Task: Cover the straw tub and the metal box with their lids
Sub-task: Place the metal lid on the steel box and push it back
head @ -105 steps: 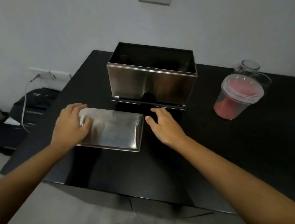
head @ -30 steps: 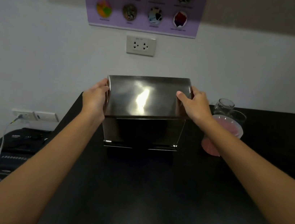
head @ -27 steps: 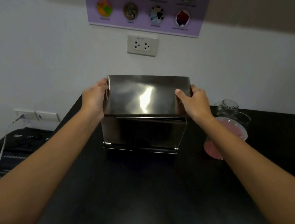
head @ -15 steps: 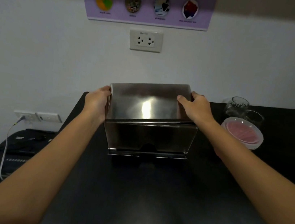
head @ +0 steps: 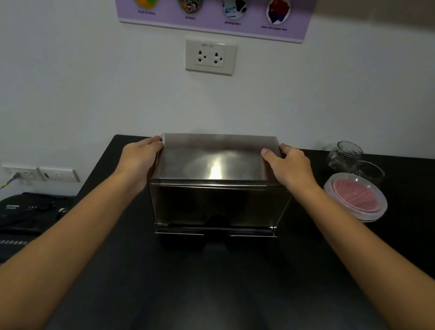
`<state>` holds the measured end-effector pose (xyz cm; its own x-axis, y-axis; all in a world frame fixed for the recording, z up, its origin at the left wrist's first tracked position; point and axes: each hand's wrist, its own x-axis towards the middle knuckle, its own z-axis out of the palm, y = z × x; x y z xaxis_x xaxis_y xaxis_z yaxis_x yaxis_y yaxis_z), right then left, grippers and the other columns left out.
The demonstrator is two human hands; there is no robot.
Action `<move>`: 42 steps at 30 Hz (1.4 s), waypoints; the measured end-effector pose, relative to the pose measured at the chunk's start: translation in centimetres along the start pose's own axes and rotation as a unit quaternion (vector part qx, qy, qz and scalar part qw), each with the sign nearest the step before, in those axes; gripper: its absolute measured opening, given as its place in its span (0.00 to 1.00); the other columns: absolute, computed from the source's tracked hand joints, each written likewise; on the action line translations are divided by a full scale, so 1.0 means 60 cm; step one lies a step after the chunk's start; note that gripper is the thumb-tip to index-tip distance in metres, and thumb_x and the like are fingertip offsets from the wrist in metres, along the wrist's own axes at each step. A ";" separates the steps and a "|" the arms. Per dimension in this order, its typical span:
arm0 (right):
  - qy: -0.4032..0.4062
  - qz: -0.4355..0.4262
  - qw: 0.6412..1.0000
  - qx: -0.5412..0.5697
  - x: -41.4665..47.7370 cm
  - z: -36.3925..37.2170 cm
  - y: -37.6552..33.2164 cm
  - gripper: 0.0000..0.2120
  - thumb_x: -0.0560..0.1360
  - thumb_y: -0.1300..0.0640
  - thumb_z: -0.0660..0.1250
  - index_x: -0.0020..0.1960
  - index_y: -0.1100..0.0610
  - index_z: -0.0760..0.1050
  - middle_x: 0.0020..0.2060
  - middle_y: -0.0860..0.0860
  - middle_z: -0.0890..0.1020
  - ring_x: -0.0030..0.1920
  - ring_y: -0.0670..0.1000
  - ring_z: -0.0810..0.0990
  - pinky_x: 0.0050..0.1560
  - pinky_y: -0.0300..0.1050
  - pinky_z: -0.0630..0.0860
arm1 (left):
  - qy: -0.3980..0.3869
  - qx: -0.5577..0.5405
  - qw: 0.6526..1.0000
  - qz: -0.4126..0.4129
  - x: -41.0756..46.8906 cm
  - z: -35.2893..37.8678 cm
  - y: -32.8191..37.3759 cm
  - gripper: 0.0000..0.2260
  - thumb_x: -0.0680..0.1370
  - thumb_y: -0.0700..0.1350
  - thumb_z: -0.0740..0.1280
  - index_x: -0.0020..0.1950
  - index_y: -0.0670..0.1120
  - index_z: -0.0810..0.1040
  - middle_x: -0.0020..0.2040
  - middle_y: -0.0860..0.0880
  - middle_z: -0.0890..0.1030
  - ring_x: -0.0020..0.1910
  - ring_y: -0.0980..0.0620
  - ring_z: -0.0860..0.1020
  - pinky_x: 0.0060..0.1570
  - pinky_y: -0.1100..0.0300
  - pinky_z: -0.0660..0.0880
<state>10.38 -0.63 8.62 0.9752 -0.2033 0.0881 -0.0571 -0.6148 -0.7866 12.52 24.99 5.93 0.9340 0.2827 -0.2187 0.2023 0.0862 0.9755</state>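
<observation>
The metal box's lid [head: 217, 160] was clamped by its short ends between my fingers [head: 269, 155], left hand [head: 139, 158] and right hand [head: 291, 168] both closed on it. A second before it had been tilted clear above the rim; now I saw it lying nearly flat on the metal box [head: 217, 204], so I judged seating almost done. On the tabletop [head: 221, 291] I counted one box, one lid held, one straw tub [head: 355, 197] already lidded at right, and one glass jar [head: 344, 156] behind it.
</observation>
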 end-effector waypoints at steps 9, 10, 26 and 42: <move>0.001 -0.015 1.000 0.004 -0.004 0.003 0.013 0.24 0.75 0.51 0.61 0.65 0.64 0.66 0.64 0.61 0.69 0.62 0.58 0.69 0.52 0.41 0.64 | 0.047 0.065 0.994 0.080 -0.017 0.012 -0.027 0.18 0.78 0.50 0.60 0.68 0.48 0.70 0.64 0.51 0.75 0.54 0.56 0.72 0.44 0.69 0.69; 0.002 -0.017 1.000 0.005 -0.005 0.004 0.015 0.24 0.75 0.51 0.61 0.65 0.63 0.66 0.64 0.61 0.69 0.62 0.58 0.69 0.53 0.41 0.63 | 0.044 0.070 0.993 0.082 -0.016 0.013 -0.029 0.19 0.78 0.50 0.59 0.68 0.48 0.70 0.64 0.51 0.75 0.54 0.56 0.72 0.41 0.69 0.68; -0.031 0.005 0.999 0.024 -0.001 -0.001 0.037 0.27 0.76 0.46 0.59 0.69 0.59 0.62 0.63 0.58 0.73 0.60 0.55 0.72 0.50 0.41 0.67 | 0.037 0.123 0.986 0.108 -0.021 0.015 -0.032 0.22 0.77 0.53 0.62 0.70 0.48 0.67 0.67 0.48 0.74 0.65 0.50 0.72 0.64 0.58 0.68; -0.090 0.148 0.969 0.177 0.082 -0.011 0.036 0.23 0.77 0.46 0.55 0.64 0.61 0.67 0.58 0.60 0.75 0.56 0.58 0.74 0.61 0.53 0.70 | -0.028 -0.021 0.996 -0.079 0.038 -0.015 -0.008 0.08 0.77 0.47 0.63 0.44 0.44 0.78 0.41 0.46 0.80 0.39 0.50 0.79 0.42 0.56 0.76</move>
<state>14.92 -3.47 7.79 0.9506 -0.1751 -0.2564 -0.2942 -0.2439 -0.9241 14.31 26.46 4.96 0.9065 0.2085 -0.3672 0.3374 0.1650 0.9268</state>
